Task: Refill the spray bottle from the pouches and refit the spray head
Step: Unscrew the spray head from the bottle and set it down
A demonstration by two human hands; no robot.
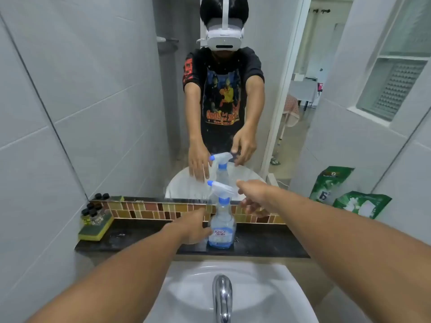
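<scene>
A clear spray bottle with a blue label stands upright on the dark ledge behind the sink. Its white spray head with a blue nozzle sits on top, nozzle pointing left. My left hand is against the bottle's left side, fingers spread around its body. My right hand hovers just right of the spray head, fingers apart, the fingertips close to the trigger end. A green refill pouch leans in the right corner of the ledge; its twin beside it is a mirror reflection.
A white sink with a chrome tap lies directly below. A yellow-green sponge carrying small black-capped bottles sits at the ledge's left end. The mirror rises behind a mosaic tile strip.
</scene>
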